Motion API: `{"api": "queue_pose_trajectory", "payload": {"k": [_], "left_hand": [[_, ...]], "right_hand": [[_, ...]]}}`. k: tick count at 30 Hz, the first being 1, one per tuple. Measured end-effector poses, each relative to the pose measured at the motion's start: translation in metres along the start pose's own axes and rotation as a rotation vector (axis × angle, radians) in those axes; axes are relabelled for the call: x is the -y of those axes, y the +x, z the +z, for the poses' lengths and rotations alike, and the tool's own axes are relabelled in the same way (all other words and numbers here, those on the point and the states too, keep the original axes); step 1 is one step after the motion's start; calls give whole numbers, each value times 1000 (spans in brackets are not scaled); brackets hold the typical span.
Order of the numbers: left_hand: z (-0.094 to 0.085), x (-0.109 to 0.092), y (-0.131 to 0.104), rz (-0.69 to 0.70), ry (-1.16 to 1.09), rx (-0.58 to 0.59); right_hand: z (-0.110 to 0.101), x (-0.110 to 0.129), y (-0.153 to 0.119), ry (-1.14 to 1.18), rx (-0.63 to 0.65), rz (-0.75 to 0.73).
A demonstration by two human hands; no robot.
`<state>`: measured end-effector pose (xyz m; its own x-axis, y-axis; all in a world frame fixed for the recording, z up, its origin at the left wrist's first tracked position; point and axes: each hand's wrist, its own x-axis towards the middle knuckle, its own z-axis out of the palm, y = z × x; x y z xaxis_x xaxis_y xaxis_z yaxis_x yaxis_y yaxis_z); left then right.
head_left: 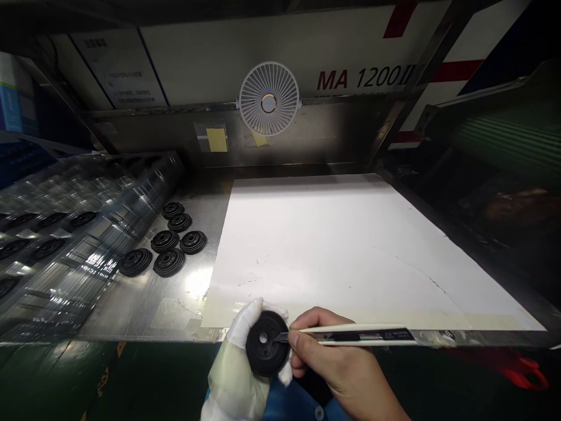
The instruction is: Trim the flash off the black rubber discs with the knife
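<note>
My left hand (239, 371), in a white glove, is closed around a round black part (265, 345) shaped like a grooved wheel. The part's face, with a small hole near its middle, is turned up toward me, just off the table's front edge. My bare right hand (333, 356) pinches a slim cutter knife (363, 335) with a white and black handle. Its grey tip reaches over the right side of the part's face and appears to touch it. Several similar black wheels (169, 262) lie on the metal table (140, 304) to the left.
A large white sheet (328, 245) is taped to the table. Clear plastic trays (83, 257) holding more black parts stand at the left. A small white fan (269, 99) is mounted at the back. A red object (523, 374) lies low at the right.
</note>
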<state>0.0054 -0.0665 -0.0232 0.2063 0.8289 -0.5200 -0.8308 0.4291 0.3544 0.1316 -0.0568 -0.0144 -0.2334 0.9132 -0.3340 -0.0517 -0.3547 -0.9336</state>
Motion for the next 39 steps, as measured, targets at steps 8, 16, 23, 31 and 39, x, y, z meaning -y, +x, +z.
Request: {"api": "queue_pose_trajectory", "payload": {"k": [8, 16, 23, 31, 39], "left_hand": [[-4, -14, -12, 266, 172, 1], [-26, -8, 17, 429, 259, 83], [-13, -9, 12, 441, 250, 149], [-7, -10, 8, 399, 255, 111], [-14, -16, -3, 345, 591, 98]], "right_hand": [[-10, 10, 0, 265, -64, -105], [5, 11, -7, 371, -94, -71], [4, 7, -7, 143, -81, -118], [2, 5, -9, 132, -95, -143], [-5, 16, -9, 236, 49, -55]]}}
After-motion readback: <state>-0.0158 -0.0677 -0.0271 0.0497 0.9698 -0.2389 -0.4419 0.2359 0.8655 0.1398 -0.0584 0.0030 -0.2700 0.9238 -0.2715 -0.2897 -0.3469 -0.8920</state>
